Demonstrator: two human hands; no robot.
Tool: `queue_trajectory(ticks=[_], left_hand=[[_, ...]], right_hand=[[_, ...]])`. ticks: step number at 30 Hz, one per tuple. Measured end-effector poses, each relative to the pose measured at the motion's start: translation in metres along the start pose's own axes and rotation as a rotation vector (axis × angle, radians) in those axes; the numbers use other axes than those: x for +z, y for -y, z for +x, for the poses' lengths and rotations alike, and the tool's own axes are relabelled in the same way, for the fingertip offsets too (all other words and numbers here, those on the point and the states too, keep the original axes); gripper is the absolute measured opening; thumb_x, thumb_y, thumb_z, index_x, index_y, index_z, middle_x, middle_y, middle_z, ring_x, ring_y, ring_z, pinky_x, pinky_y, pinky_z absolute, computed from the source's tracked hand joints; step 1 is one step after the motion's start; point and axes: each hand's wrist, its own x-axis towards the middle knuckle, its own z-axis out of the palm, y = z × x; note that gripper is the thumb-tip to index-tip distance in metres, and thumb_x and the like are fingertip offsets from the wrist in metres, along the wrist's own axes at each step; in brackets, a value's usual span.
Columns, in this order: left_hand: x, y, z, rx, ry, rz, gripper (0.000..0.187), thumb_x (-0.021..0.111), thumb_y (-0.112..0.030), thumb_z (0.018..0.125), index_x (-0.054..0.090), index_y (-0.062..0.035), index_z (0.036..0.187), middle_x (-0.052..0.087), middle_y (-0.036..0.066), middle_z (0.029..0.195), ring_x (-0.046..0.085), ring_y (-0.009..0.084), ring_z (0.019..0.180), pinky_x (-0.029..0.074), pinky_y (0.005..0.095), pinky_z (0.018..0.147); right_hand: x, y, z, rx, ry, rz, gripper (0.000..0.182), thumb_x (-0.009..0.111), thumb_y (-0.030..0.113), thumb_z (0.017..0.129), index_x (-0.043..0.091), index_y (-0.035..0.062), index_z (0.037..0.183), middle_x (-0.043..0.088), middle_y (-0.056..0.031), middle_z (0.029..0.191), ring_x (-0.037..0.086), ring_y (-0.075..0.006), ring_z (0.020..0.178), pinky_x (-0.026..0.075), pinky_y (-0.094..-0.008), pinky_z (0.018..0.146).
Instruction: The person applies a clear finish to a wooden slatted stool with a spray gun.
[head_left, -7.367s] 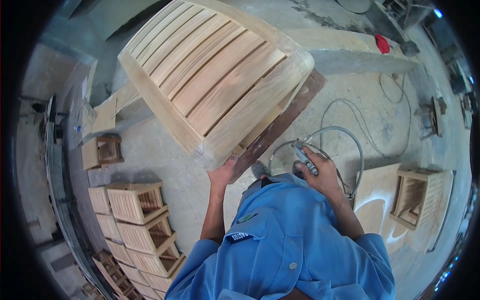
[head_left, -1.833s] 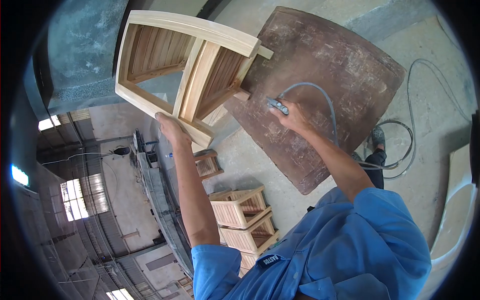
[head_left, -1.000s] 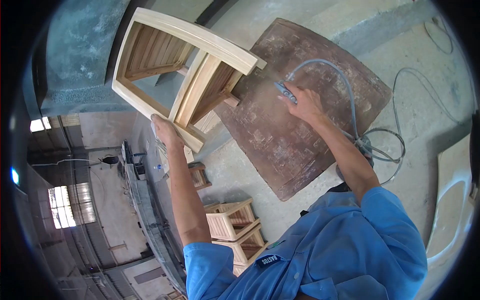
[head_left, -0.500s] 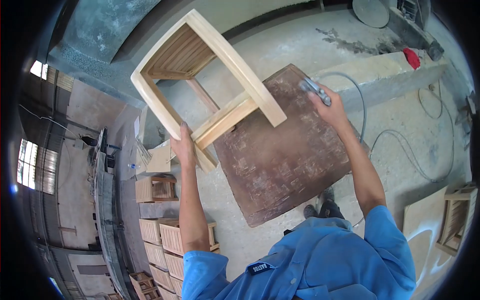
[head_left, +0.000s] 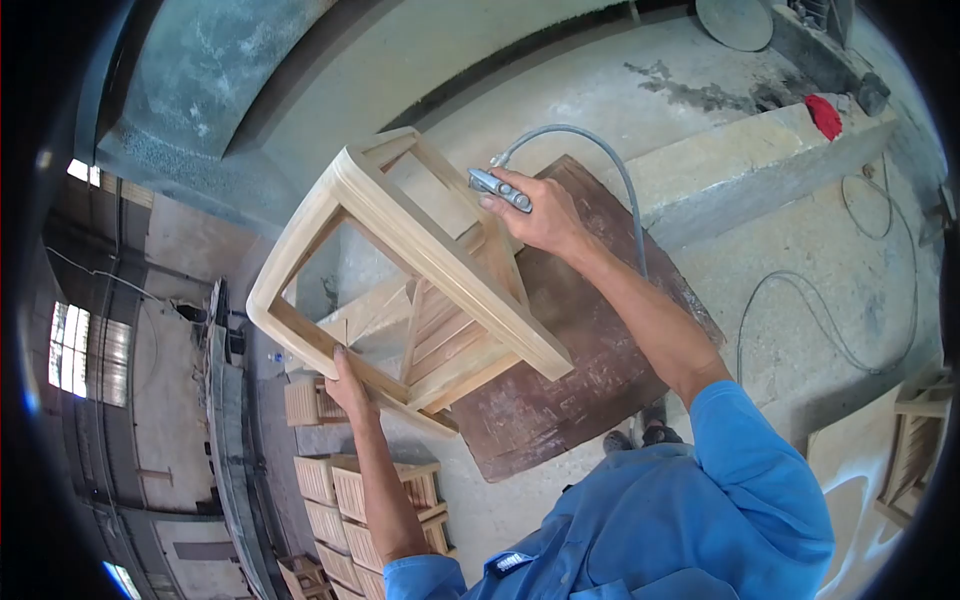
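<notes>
1. Concrete floor: grey and dusty, it runs under the whole work area. A low concrete ledge crosses it at far right, with a red rag lying on its far end.

2. Worktop: a dark, scuffed brown board set between the person and the ledge. It appears to serve as the support surface for the piece in hand.

3. Stool: a pale, unfinished wooden stool with a slatted panel. It is lifted and tipped on an angle above the left part of the worktop, so its open frame and inner rails face the person. This tilt appears to expose the inner faces to the tool.

4. Stacked stools: similar slatted pieces piled on the floor at near left, well apart from the work.

5. Hose: a grey line arching from the tool, past the wrist and down toward the floor at right.

6. Left hand: closed around the stool's lower near-left frame rail, bearing its weight from below.

7. Right hand: closed around a slim metal air tool, whose tip points into the stool's upper frame.
</notes>
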Motion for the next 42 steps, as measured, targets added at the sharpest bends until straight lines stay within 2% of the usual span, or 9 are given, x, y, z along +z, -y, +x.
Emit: queue_trajectory(ticks=[9,15,19,22,28,31,35,40,42], left_hand=[[-0.023,0.063,-0.104,-0.031,-0.094,-0.031,0.038,0.063,-0.022,0.09,0.059,0.0067,0.115,0.062,0.01,0.097,0.058,0.0186,0.085,0.048,0.0324,0.078],[-0.051,0.144,-0.161,-0.056,-0.025,-0.106,0.036,0.065,-0.01,0.088,0.057,0.0065,0.118,0.062,0.012,0.106,0.058,0.0199,0.096,0.046,0.0344,0.088],[-0.054,0.152,-0.191,-0.119,-0.007,-0.073,0.042,0.072,-0.003,0.078,0.058,0.0053,0.116,0.061,0.013,0.116,0.057,0.0192,0.106,0.043,0.0334,0.096],[-0.07,0.167,-0.202,-0.179,0.281,0.032,0.048,0.075,-0.006,0.075,0.057,0.0062,0.118,0.061,0.013,0.119,0.057,0.0201,0.108,0.042,0.0332,0.097],[-0.074,0.19,-0.18,-0.009,0.419,-0.101,0.046,0.076,-0.006,0.072,0.059,0.0049,0.113,0.064,0.012,0.111,0.059,0.0209,0.103,0.045,0.0328,0.093],[-0.075,0.188,-0.161,0.007,0.398,-0.078,0.044,0.078,-0.006,0.069,0.061,0.0047,0.108,0.066,0.013,0.106,0.061,0.0214,0.099,0.048,0.034,0.089],[-0.082,0.202,-0.128,-0.12,0.404,-0.068,0.037,0.075,-0.01,0.075,0.063,0.004,0.107,0.067,0.013,0.106,0.062,0.0202,0.098,0.047,0.0339,0.089],[-0.077,0.24,-0.152,-0.108,0.185,-0.104,0.084,0.072,-0.014,0.082,0.02,0.0087,0.144,0.041,0.025,0.14,0.041,0.0271,0.128,0.032,0.0355,0.107],[-0.075,0.277,-0.207,-0.113,0.275,-0.184,0.07,0.069,-0.016,0.085,0.033,0.009,0.139,0.049,0.021,0.131,0.047,0.0277,0.121,0.036,0.0383,0.104]], right_hand=[[-0.04,-0.042,-0.093,0.266,0.305,-0.227,0.044,0.07,0.035,0.083,0.065,0.0074,0.117,0.068,-0.0196,0.101,0.066,-0.0378,0.094,0.053,-0.0417,0.08],[-0.088,-0.05,-0.173,0.43,0.297,-0.214,0.042,0.069,0.022,0.085,0.062,0.0032,0.121,0.069,-0.0183,0.107,0.067,-0.0257,0.101,0.049,-0.0336,0.087],[-0.123,-0.069,-0.249,0.389,0.207,-0.233,0.04,0.067,0.022,0.088,0.061,-0.0018,0.12,0.068,-0.0093,0.087,0.064,-0.0147,0.077,0.051,-0.0294,0.071],[-0.142,-0.052,-0.295,0.476,0.167,-0.249,0.037,0.065,0.022,0.09,0.062,-0.0018,0.119,0.061,-0.0025,0.075,0.057,-0.0088,0.065,0.048,-0.0258,0.06],[-0.141,0.029,-0.344,0.587,-0.003,-0.199,0.036,0.061,0.027,0.092,0.063,-0.0004,0.116,0.06,-0.0019,0.069,0.055,-0.0068,0.057,0.042,-0.0211,0.046],[-0.142,0.059,-0.355,0.683,0.036,-0.151,0.04,0.062,0.011,0.088,0.058,-0.004,0.125,0.064,-0.0026,0.078,0.057,-0.0084,0.069,0.047,-0.0255,0.063],[-0.137,0.098,-0.364,0.636,0.053,-0.037,0.034,0.064,0.014,0.087,0.062,-0.003,0.116,0.063,-0.0021,0.076,0.057,-0.0082,0.066,0.046,-0.0247,0.06],[-0.14,0.11,-0.365,0.602,0.111,0.052,0.034,0.065,0.022,0.088,0.063,0.0003,0.115,0.064,-0.0036,0.074,0.054,-0.0062,0.056,0.041,-0.0214,0.047],[-0.138,0.113,-0.356,0.598,0.132,0.154,0.038,0.065,0.024,0.088,0.061,0.0004,0.118,0.064,-0.0043,0.076,0.054,-0.0068,0.057,0.042,-0.0219,0.048]])
